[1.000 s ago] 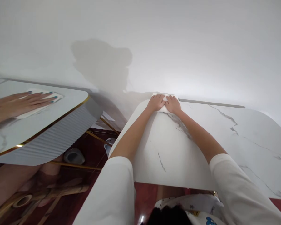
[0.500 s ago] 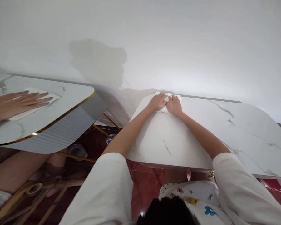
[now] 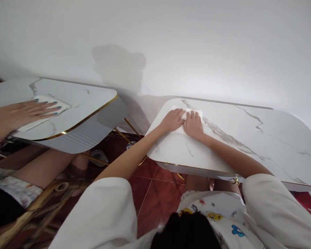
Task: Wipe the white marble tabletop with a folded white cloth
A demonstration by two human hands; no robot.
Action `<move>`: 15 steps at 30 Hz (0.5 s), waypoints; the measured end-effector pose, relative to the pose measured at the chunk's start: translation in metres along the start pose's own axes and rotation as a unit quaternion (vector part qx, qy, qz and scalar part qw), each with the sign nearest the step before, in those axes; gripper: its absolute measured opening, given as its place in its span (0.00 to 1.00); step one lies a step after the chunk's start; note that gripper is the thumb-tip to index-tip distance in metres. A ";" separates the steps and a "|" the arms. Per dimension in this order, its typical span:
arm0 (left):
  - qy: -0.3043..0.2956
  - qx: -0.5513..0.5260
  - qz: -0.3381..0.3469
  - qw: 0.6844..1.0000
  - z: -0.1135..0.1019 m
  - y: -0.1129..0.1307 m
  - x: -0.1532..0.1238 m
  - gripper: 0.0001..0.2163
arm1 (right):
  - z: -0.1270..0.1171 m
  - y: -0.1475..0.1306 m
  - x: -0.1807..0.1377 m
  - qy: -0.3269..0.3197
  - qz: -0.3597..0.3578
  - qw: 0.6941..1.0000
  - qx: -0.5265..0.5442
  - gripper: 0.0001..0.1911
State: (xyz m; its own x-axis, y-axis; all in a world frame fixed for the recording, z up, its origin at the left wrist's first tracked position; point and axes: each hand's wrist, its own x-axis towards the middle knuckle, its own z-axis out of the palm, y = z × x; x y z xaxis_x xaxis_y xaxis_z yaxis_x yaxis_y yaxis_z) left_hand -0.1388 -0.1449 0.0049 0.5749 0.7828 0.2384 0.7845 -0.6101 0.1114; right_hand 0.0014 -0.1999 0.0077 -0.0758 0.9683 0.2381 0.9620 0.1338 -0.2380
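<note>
Both of my hands lie on a white cloth (image 3: 181,129) near the back left of a white marble-patterned tabletop (image 3: 248,135). My left hand (image 3: 173,119) rests flat over the cloth's left part, its fingers stretched out and pointing right. Beside it, my right hand (image 3: 194,123) presses on the right part, fingers laid forward and slightly spread. The two hands touch or nearly touch at the thumbs. Parts of the cloth are hidden under them.
To the left, a co-worker's hand (image 3: 31,112) lies on another white cloth (image 3: 64,105) atop a gold-edged table (image 3: 98,98). A white wall (image 3: 197,52) stands behind both tables. Below left are a wooden stool (image 3: 23,221) with a tape roll (image 3: 61,187) and red floor tiles (image 3: 155,197).
My view has shifted, so both tables sit differently in the picture. My hands and the cloth have slid toward me, baring more grey veining behind them.
</note>
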 end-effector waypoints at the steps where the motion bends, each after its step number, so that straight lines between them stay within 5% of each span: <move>1: 0.001 0.002 -0.002 1.000 -0.001 0.002 -0.009 0.25 | -0.002 -0.004 -0.009 -0.004 0.001 1.000 0.003 0.27; 15: -0.016 -0.001 0.002 1.000 -0.018 0.035 -0.106 0.26 | -0.021 -0.040 -0.103 -0.026 -0.042 0.999 0.020 0.29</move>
State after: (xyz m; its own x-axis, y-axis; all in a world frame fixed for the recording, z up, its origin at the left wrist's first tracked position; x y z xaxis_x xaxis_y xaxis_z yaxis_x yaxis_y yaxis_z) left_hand -0.1764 -0.2516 0.0014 0.5844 0.7842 0.2085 0.7821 -0.6129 0.1129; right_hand -0.0241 -0.3091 0.0123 -0.1709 0.9626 0.2103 0.9402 0.2231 -0.2574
